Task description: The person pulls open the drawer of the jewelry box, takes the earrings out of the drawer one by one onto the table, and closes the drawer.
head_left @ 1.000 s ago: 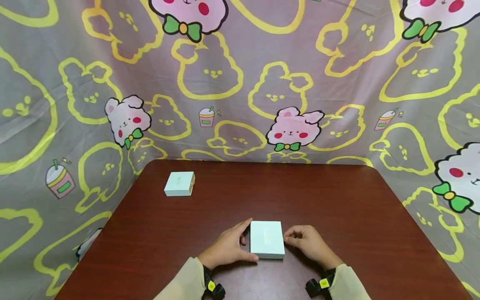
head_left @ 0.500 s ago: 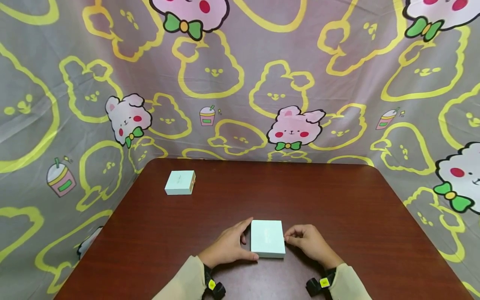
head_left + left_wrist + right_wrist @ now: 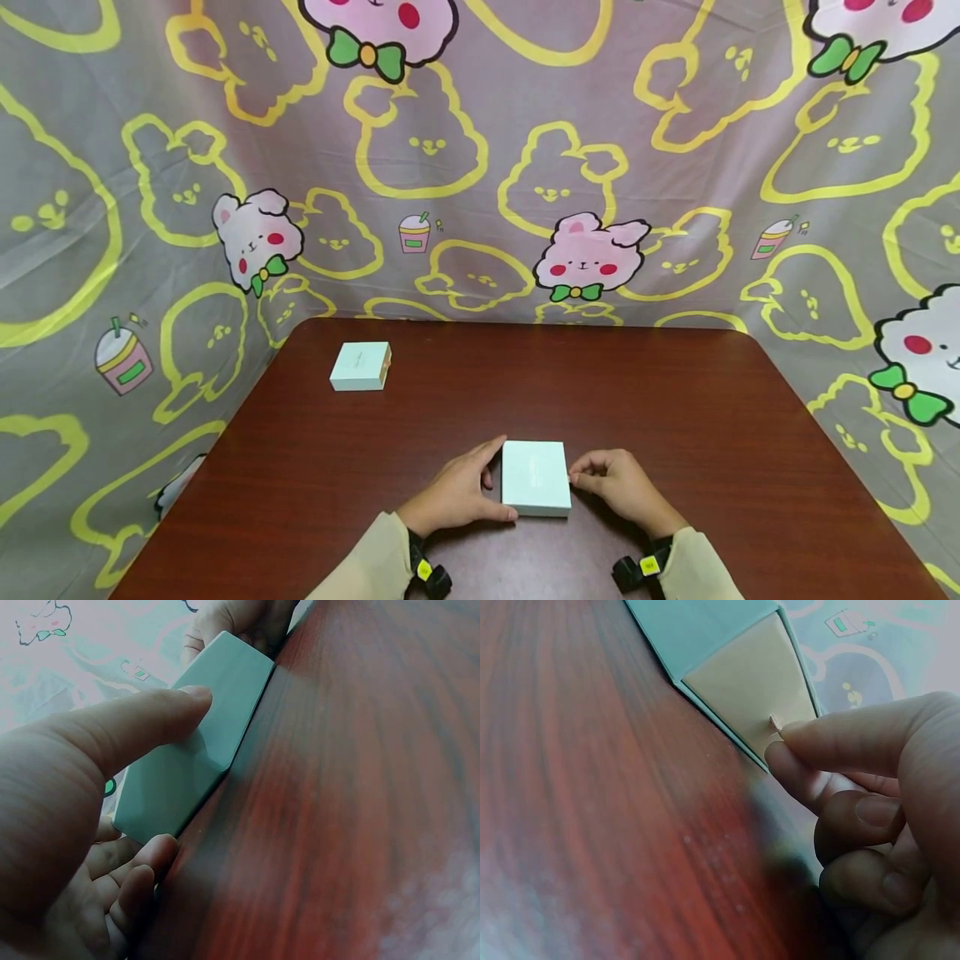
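A pale mint-green drawer box [image 3: 536, 477] lies flat on the brown table [image 3: 570, 383], near its front. My left hand [image 3: 457, 493] grips it from the left; in the left wrist view the thumb lies along the near side [image 3: 232, 697] and the other fingers are at the left end. From the right, my right hand [image 3: 621, 493] pinches the small ribbon pull tab [image 3: 775, 724] between thumb and index finger. The tab comes out of the tan drawer front [image 3: 739, 675], which sits within the green sleeve. The other right fingers are curled under.
A second mint-green box [image 3: 360, 367] stands at the back left of the table, its tan end facing right. A cartoon-patterned cloth [image 3: 480, 167] hangs behind the table and along both sides. Each wrist bears a black camera strap.
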Demonstrator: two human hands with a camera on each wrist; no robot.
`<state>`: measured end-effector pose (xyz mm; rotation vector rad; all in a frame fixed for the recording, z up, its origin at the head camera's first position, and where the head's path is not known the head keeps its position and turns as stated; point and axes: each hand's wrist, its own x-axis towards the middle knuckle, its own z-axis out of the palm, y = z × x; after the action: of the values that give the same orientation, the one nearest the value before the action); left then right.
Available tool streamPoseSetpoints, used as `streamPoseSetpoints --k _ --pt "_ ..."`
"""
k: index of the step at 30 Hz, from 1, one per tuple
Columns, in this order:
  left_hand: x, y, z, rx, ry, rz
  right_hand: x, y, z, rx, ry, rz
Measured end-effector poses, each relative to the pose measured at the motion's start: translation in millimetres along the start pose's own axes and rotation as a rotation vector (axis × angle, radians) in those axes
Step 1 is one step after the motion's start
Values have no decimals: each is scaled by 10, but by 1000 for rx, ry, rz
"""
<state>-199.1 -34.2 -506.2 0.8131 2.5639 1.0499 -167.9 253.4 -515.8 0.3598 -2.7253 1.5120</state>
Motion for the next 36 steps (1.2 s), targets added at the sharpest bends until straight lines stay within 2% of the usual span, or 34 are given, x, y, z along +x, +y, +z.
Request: streamPoseSetpoints --k 14,23,36 --pt "-2 -3 4 -5 2 -5 -21 -137 -22 -6 -10 -1" --pt "-2 6 0 5 3 -3 -12 -13 -33 19 3 -28" --pt "-6 6 -7 13 2 4 -19 -16 -35 -5 9 -18"
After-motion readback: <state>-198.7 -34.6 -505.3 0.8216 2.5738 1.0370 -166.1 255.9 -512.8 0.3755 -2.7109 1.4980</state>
